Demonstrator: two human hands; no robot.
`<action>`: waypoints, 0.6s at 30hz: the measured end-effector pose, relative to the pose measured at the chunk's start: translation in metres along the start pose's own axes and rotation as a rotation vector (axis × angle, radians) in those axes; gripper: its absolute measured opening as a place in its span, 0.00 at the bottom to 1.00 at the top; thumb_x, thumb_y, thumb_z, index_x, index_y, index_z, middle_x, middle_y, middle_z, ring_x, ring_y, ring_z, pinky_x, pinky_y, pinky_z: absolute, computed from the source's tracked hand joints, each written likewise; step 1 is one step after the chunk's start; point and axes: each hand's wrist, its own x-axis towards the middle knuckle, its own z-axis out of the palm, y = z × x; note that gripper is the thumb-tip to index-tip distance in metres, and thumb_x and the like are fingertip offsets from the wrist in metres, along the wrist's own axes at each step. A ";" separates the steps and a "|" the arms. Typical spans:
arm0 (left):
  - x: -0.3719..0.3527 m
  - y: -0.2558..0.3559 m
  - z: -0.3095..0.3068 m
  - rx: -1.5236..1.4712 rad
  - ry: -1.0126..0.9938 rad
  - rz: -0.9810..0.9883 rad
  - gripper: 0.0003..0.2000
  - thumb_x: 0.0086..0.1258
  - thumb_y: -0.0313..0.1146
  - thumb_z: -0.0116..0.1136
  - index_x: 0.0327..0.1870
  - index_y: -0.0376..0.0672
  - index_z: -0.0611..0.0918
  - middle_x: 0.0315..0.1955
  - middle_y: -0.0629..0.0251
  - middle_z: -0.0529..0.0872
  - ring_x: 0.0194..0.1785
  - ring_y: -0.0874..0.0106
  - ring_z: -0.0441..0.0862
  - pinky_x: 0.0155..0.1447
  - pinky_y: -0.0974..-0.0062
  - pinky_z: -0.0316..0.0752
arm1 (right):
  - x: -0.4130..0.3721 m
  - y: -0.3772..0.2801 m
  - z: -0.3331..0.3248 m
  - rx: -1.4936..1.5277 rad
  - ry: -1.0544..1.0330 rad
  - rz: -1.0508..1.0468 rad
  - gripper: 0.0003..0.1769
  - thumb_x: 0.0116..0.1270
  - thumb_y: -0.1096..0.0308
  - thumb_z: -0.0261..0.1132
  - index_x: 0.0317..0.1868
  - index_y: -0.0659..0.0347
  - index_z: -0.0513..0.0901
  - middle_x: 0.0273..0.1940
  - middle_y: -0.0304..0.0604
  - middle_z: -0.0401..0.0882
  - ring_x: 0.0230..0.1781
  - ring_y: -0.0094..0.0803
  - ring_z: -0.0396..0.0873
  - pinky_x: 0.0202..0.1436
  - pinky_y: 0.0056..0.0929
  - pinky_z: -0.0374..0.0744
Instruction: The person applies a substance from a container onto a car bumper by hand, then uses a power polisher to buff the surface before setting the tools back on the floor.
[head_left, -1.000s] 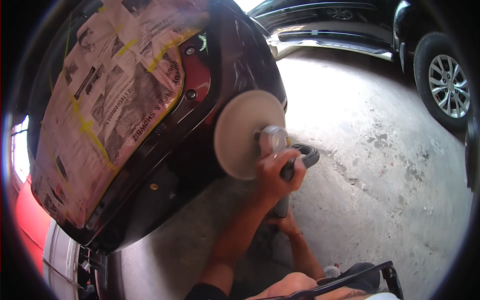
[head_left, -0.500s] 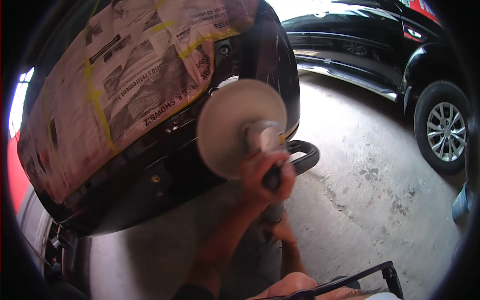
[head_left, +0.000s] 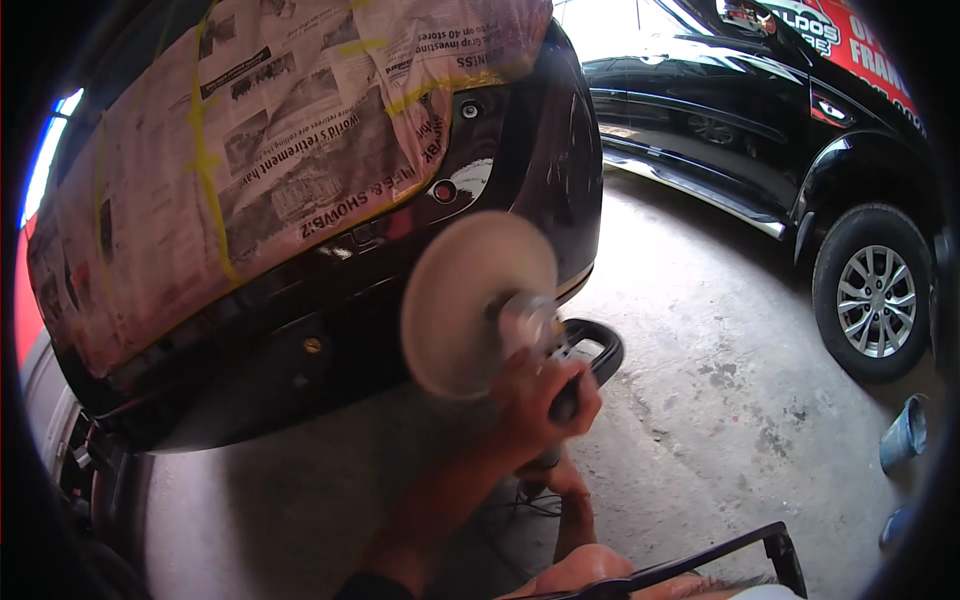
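Note:
My left hand (head_left: 548,400) is wrapped around the black side handle of a power polisher (head_left: 530,325), close behind its metal head. Lower down, my right hand (head_left: 562,476) grips the polisher's rear body, partly hidden behind the left forearm. A large round pale polishing pad (head_left: 470,290), blurred, faces the dark glossy car panel (head_left: 530,150) and overlaps its lower edge in this view. Newspaper (head_left: 290,150) held with yellow masking tape (head_left: 205,150) covers the panel's upper left part. Round holes and fittings show along the uncovered strip.
A black loop-shaped part (head_left: 603,350) stands behind the polisher. Across the concrete floor (head_left: 690,440) is a parked black vehicle (head_left: 700,95) with a silver-rimmed wheel (head_left: 875,300). A bucket (head_left: 903,435) stands at the right. A thin cord (head_left: 535,505) hangs below my right hand.
The polisher and both hands are lower in view, and the pad no longer overlaps the round hole near the newspaper's edge. The view has shifted, bringing the bucket and red sign further in.

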 end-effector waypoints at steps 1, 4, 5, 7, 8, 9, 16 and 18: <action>-0.007 0.009 -0.012 -0.002 0.001 0.000 0.10 0.54 0.30 0.66 0.38 0.46 0.85 0.24 0.68 0.85 0.26 0.69 0.84 0.39 0.71 0.77 | -0.005 0.008 -0.002 -0.005 -0.081 0.036 0.20 0.48 0.74 0.74 0.44 0.63 0.83 0.36 0.39 0.84 0.38 0.28 0.82 0.38 0.29 0.79; -0.014 0.025 -0.028 0.068 -0.051 -0.043 0.11 0.53 0.28 0.66 0.39 0.47 0.85 0.24 0.70 0.84 0.26 0.69 0.83 0.40 0.69 0.77 | -0.010 0.018 -0.007 -0.022 -0.196 0.054 0.24 0.48 0.72 0.75 0.48 0.62 0.82 0.36 0.36 0.83 0.37 0.26 0.80 0.38 0.29 0.79; -0.016 0.025 -0.027 0.064 -0.019 -0.060 0.11 0.53 0.28 0.66 0.39 0.47 0.85 0.24 0.69 0.84 0.26 0.68 0.83 0.40 0.69 0.77 | -0.012 0.019 -0.007 -0.034 -0.221 0.040 0.26 0.48 0.71 0.76 0.50 0.61 0.82 0.36 0.35 0.82 0.35 0.25 0.79 0.37 0.29 0.79; -0.015 0.018 -0.021 0.057 0.013 -0.076 0.11 0.53 0.28 0.66 0.39 0.47 0.85 0.24 0.69 0.84 0.26 0.68 0.83 0.40 0.69 0.77 | -0.007 -0.006 -0.007 -0.093 -0.157 0.159 0.25 0.48 0.71 0.76 0.50 0.62 0.83 0.36 0.35 0.83 0.34 0.24 0.78 0.36 0.29 0.78; -0.009 0.009 -0.015 0.010 0.062 -0.060 0.11 0.53 0.28 0.66 0.39 0.46 0.85 0.24 0.68 0.84 0.26 0.67 0.83 0.40 0.69 0.77 | -0.003 -0.019 -0.007 -0.151 -0.094 0.278 0.25 0.48 0.71 0.77 0.49 0.62 0.83 0.35 0.35 0.83 0.32 0.23 0.78 0.35 0.30 0.78; 0.000 0.001 -0.009 -0.038 0.112 -0.044 0.11 0.53 0.28 0.66 0.39 0.46 0.85 0.24 0.67 0.84 0.26 0.67 0.83 0.40 0.70 0.77 | 0.003 -0.027 -0.012 -0.193 -0.065 0.273 0.23 0.48 0.71 0.77 0.46 0.63 0.84 0.34 0.35 0.83 0.30 0.22 0.78 0.33 0.30 0.78; 0.083 -0.014 0.040 -0.352 0.118 -0.142 0.07 0.59 0.23 0.60 0.38 0.39 0.83 0.30 0.65 0.85 0.29 0.76 0.81 0.37 0.76 0.77 | 0.036 -0.096 -0.010 -0.204 0.150 0.113 0.15 0.48 0.71 0.77 0.35 0.67 0.84 0.28 0.38 0.83 0.27 0.22 0.78 0.31 0.30 0.77; 0.082 -0.010 0.037 -0.323 0.126 -0.146 0.07 0.58 0.24 0.60 0.37 0.40 0.83 0.27 0.64 0.85 0.27 0.71 0.82 0.36 0.73 0.77 | 0.035 -0.100 -0.016 -0.200 0.154 0.136 0.15 0.47 0.71 0.77 0.35 0.67 0.84 0.28 0.39 0.84 0.27 0.23 0.79 0.31 0.30 0.77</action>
